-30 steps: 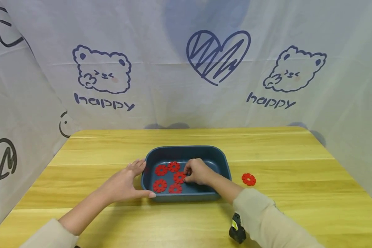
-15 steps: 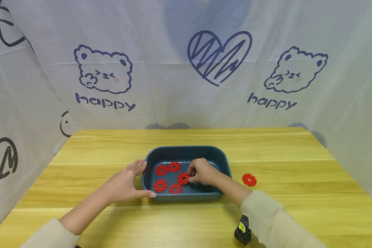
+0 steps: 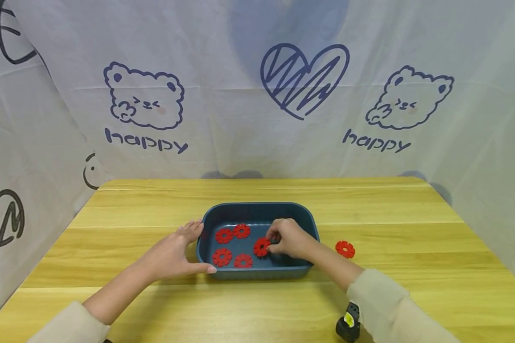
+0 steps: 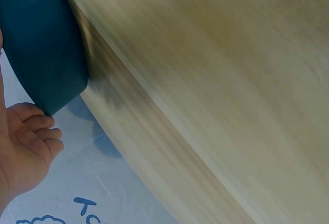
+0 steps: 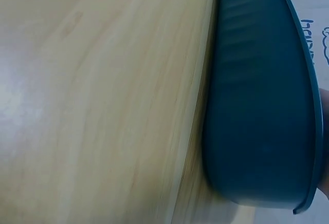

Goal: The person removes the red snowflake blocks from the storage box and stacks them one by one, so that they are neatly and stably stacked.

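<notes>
With my right hand [image 3: 291, 239] I pinch a red disc [image 3: 258, 248] near the middle of the tray [image 3: 257, 273]; my left hand [image 3: 171, 255], spread wide, touches the nine o'clock end; four other discs [image 3: 217, 257] lie inside, toward nine; a single disc [image 3: 341, 247] is on the table [image 3: 403, 228], at three o'clock.

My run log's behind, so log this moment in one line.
left hand: touching left end of tray; right hand: pinching red disc in tray; four more discs: in tray; lone disc: on table
</notes>
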Tool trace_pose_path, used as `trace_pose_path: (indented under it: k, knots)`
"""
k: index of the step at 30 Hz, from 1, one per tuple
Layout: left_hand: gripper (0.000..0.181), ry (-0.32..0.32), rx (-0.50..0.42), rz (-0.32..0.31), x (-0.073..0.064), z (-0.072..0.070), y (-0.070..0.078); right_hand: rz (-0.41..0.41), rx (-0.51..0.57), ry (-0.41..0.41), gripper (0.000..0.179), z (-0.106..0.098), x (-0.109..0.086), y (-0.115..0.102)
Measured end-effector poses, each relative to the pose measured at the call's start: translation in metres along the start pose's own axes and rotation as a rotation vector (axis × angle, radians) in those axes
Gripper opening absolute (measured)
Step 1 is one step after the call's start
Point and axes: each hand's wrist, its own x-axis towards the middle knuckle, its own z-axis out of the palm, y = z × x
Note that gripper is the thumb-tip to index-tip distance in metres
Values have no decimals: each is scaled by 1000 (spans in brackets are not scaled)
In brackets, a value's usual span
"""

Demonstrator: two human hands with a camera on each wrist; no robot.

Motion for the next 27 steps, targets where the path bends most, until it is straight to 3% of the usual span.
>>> trace_pose_path:
  k: [6, 16, 27]
  knots:
    - [105, -4, -2, -5, 0, 0, 0, -56, -3, 88, 14, -4, -8, 2]
    - [105, -5, -7, 0, -1, -1, 0, -79, 57, 187, 14, -12, -20, 3]
    - [105, -11, -8, 2, -1, -2, 0, -140, 25, 327, 16, -10, -31, 14]
